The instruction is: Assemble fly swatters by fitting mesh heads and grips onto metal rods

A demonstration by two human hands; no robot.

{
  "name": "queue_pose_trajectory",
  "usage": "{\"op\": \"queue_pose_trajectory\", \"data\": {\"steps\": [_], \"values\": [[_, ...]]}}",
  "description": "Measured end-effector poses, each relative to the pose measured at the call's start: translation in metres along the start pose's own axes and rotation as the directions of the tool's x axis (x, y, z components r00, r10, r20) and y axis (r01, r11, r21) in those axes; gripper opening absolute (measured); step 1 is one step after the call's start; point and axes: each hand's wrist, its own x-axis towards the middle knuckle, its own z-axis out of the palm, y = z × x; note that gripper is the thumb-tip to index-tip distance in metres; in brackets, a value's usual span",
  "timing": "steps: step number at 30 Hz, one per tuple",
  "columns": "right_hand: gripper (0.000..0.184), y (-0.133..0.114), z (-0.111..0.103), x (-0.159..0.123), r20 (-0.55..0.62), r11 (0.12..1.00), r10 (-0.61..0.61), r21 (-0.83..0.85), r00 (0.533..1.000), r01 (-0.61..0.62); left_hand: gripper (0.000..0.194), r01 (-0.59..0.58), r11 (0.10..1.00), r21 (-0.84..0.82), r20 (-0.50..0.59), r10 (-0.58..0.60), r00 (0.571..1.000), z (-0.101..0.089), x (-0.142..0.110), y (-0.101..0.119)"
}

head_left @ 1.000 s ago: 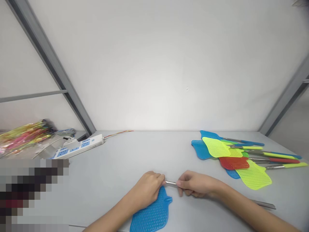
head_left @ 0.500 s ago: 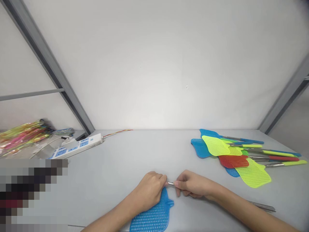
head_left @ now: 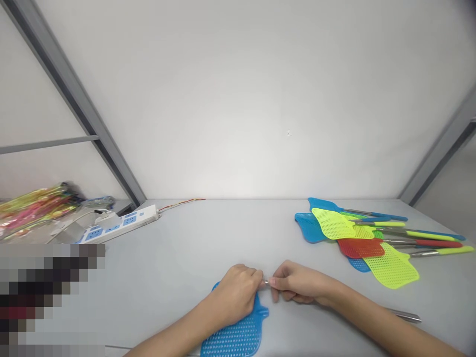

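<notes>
My left hand [head_left: 241, 292] is closed in a fist over a blue fly swatter head [head_left: 232, 339] lying on the table. A short piece of thin metal rod [head_left: 266, 282] shows between my two hands. My right hand [head_left: 292, 282] pinches that rod between thumb and forefinger, its other fingers curled below. The rod's other end runs into my left fist, and what else that fist encloses is hidden. The swatter head's short blue neck [head_left: 265, 312] sticks out to the right, apart from the rod.
Fly swatters in blue, yellow, green and red [head_left: 390, 265] lie piled at the right. More metal rods [head_left: 407, 316] lie beyond my right forearm. A white power strip [head_left: 122, 225] and plastic-wrapped bundles [head_left: 40, 210] are at the left. A thin rod [head_left: 115, 346] shows near the front edge.
My left hand has moved slightly right, towards my right hand. Less of the metal rod shows between them. More blue shows behind the left hand; the right hand has barely moved.
</notes>
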Motion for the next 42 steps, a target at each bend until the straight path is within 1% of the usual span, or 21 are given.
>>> {"op": "queue_pose_trajectory", "data": {"steps": [3, 17, 22, 27, 33, 37, 42], "values": [[0.037, 0.0, 0.0, 0.0, 0.005, 1.0, 0.014, 0.006, 1.0, -0.014, 0.013, -0.013, 1.0, -0.013, 0.0, 0.013, 1.0, 0.001, 0.001, 0.002], [0.035, 0.007, -0.004, 0.003, 0.048, 1.0, 0.005, 0.03, 0.999, -0.006, 0.012, -0.032, 0.997, -0.071, -0.012, 0.031, 0.999, 0.005, 0.004, 0.008], [0.035, 0.007, -0.002, 0.003, 0.022, 0.998, -0.023, 0.054, 1.0, 0.021, 0.014, -0.024, 0.996, -0.09, -0.025, 0.022, 0.999, 0.008, 0.004, 0.006], [0.037, 0.006, 0.0, 0.001, -0.027, 0.996, -0.047, 0.072, 0.999, 0.049, 0.018, -0.011, 0.993, -0.114, -0.032, 0.007, 0.999, 0.004, 0.006, 0.004], [0.036, 0.001, -0.002, -0.003, -0.018, 0.995, -0.058, 0.075, 0.998, 0.06, 0.027, -0.008, 0.979, -0.205, -0.076, -0.008, 0.997, -0.002, 0.007, 0.004], [0.037, -0.002, -0.004, -0.005, -0.003, 0.994, -0.066, 0.086, 0.998, 0.066, 0.03, -0.008, 0.955, -0.297, -0.102, -0.023, 0.994, -0.007, 0.007, 0.005], [0.039, -0.007, -0.005, -0.008, -0.02, 0.989, -0.125, 0.078, 0.992, 0.126, 0.024, -0.006, 0.924, -0.383, -0.136, -0.05, 0.989, -0.013, 0.007, 0.006]]}}
